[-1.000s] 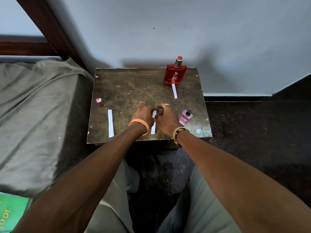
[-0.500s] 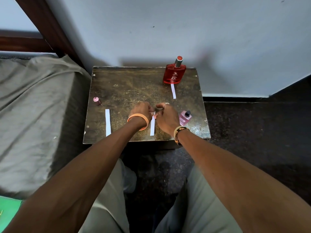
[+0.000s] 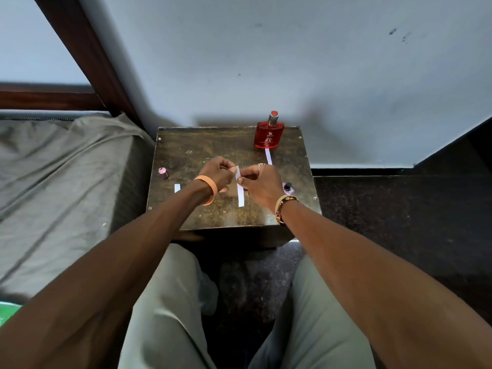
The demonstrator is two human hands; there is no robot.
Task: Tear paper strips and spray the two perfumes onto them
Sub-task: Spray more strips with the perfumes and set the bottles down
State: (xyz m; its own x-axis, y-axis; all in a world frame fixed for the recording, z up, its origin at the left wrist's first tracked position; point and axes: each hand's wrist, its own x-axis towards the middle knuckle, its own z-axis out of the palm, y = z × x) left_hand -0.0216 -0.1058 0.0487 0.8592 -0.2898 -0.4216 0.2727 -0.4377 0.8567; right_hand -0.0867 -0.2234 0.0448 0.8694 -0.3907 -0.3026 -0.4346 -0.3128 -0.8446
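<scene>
A white paper strip hangs lifted over the middle of the small dark table. My left hand and my right hand both pinch its upper end, fingertips close together. A red perfume bottle stands at the table's back right, with a second white strip lying in front of it. A small pink perfume bottle with a dark nozzle sits just right of my right wrist, partly hidden. A third strip lies at the front left, mostly covered by my left forearm.
A pink cap lies near the table's left edge. A bed with a grey sheet borders the table on the left, and a white wall rises behind. Dark floor lies to the right. My knees are under the front edge.
Both hands have risen from the table surface, lifting the middle strip by its upper end. The camera view has tilted, so the table appears farther away.
</scene>
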